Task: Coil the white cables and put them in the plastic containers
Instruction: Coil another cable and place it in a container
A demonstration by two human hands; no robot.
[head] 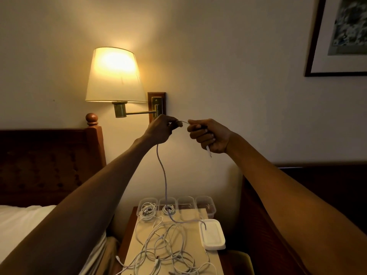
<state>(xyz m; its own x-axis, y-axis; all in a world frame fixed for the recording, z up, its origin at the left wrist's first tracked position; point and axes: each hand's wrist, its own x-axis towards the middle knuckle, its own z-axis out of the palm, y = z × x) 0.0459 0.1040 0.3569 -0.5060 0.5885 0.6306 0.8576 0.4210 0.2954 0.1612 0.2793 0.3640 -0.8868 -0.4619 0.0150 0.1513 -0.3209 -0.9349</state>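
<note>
A tangle of loose white cables (164,249) lies at 6 o'clock on the cream-topped wooden bedside table (193,239). At its 3 o'clock sits a stack of white rounded plastic lids (212,235). Behind, at 12 o'clock from the tangle, stands a row of four clear plastic containers (186,198); the two at the 9 o'clock end each hold coiled white cable, and what is in the other two is unclear.

One long white cable (163,175) rises from the table, near the lids, up to the raised hands. The left hand (160,129) pinches it with curled fingers and thumb. A short span runs across to the right hand (208,135), fisted round it, the plug end poking out at 6 o'clock.

Farther back, a lit cream-shaded brass wall lamp (115,76) hangs at 10 o'clock from the hands.
</note>
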